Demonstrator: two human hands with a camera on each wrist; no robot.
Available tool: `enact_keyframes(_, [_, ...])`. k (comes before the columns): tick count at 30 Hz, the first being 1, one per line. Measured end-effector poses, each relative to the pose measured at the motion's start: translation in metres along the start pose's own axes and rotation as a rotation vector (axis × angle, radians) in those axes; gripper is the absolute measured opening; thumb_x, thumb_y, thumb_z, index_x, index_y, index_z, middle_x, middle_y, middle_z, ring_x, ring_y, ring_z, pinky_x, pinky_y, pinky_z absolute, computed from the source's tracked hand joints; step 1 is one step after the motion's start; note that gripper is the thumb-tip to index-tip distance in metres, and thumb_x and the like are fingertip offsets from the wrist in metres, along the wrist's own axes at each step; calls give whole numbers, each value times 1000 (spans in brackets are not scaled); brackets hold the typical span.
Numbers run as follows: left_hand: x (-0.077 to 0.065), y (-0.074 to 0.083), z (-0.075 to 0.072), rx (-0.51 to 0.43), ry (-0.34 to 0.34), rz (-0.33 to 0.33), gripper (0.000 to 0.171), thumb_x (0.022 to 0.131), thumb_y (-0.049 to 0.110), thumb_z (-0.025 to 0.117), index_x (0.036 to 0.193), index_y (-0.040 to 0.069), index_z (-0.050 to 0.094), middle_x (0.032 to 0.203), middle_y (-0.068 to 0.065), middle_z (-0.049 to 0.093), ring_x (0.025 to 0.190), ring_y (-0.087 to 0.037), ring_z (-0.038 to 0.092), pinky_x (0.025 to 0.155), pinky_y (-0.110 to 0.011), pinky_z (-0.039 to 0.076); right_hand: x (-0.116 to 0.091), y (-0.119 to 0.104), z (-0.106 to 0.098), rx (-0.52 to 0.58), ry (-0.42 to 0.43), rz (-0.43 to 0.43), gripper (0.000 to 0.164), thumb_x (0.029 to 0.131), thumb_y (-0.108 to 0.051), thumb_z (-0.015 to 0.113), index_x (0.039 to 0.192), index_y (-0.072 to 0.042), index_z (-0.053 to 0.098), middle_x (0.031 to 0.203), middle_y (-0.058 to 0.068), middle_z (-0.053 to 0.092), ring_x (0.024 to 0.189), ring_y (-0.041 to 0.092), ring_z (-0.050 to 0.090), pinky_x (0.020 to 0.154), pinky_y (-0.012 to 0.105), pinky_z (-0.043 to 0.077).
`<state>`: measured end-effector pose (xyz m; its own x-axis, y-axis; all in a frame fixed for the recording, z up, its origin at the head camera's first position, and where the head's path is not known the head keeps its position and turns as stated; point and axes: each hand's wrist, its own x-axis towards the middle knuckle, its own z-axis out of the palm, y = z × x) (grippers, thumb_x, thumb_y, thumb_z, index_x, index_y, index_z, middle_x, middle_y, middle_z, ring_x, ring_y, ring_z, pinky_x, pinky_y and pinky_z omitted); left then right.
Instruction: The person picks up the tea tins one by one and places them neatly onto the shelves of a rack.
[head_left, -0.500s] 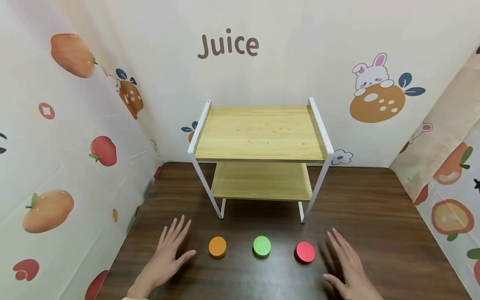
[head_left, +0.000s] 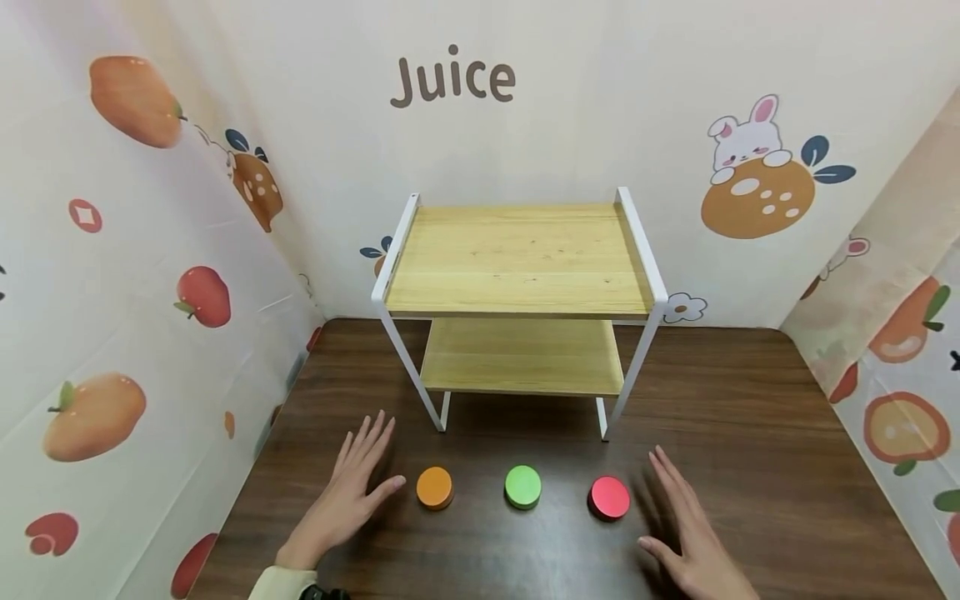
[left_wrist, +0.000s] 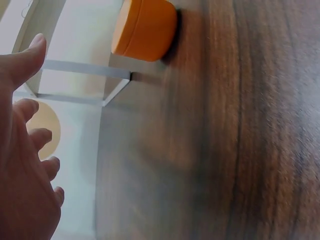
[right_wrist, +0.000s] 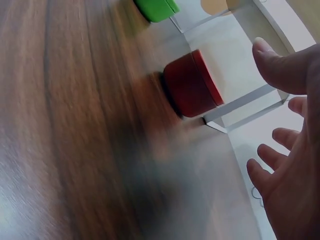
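Observation:
Three small round lidded tins stand in a row on the dark wooden table: an orange one (head_left: 434, 487), a green one (head_left: 522, 487) and a red one (head_left: 609, 497). My left hand (head_left: 347, 497), fingers spread, hovers just left of the orange tin, its thumb toward it. To the right of the red tin is my right hand (head_left: 692, 533), fingers extended and holding nothing. The left wrist view shows the orange tin (left_wrist: 145, 29) beyond the thumb. In the right wrist view the red tin (right_wrist: 192, 84) is apart from the fingers, the green tin (right_wrist: 156, 9) farther off.
Behind the tins stands a two-tier shelf with a wooden top board (head_left: 517, 258), a lower board (head_left: 521, 357) and white metal side frames (head_left: 405, 367). Fruit-print cloth (head_left: 187, 375) walls off the back and both sides of the table (head_left: 742, 400).
My left hand has shifted right and slightly forward, closer to the orange tin, and more of its sleeve shows. My right hand has edged slightly left. The head view has tilted a little.

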<state>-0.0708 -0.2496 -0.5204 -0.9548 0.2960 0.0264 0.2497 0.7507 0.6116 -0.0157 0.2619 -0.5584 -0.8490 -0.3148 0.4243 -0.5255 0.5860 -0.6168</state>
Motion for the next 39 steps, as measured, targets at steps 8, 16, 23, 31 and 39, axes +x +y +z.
enact_keyframes(8, [10, 8, 1, -105, -2, -21, 83, 107, 34, 63, 172, 28, 12, 180, -8, 8, 164, -45, 4, 132, -62, 0, 1, -3, 13, 86, 15, 21, 112, 71, 0, 90, 163, 9, 26, 177, 9, 18, 162, 0, 13, 120, 5, 13])
enact_keyframes(16, [58, 4, 12, -414, 23, -24, 74, 113, 35, 50, 172, 22, 6, 179, -10, 8, 164, -41, 11, 127, -69, 14, 1, -2, 25, 287, 14, 73, 119, 71, 15, 87, 166, 5, 17, 177, 4, 18, 159, -4, 21, 119, 4, 21])
enact_keyframes(23, [86, -24, 43, -670, 61, 34, 64, 116, 37, 35, 172, 17, 10, 177, -19, 13, 164, -35, 15, 131, -52, 23, 2, -2, 39, 418, 20, 67, 115, 75, 17, 84, 165, 9, 13, 173, -11, 26, 154, -7, 31, 119, 5, 25])
enact_keyframes(31, [92, 4, 44, -808, 71, -98, 66, 118, 33, 31, 167, -4, 7, 176, -25, 5, 162, -46, 11, 129, -59, 15, 4, -7, 47, 383, 27, 127, 114, 76, 8, 88, 167, 4, 18, 167, -21, 30, 151, -11, 32, 113, 1, 26])
enact_keyframes(39, [94, 28, 29, -858, 191, 16, 62, 117, 24, 37, 171, 9, 10, 179, -11, 10, 163, -37, 13, 128, -48, 21, 5, -5, 51, 352, 61, 165, 116, 70, 22, 83, 166, 2, 22, 161, -15, 41, 148, -13, 37, 112, 2, 29])
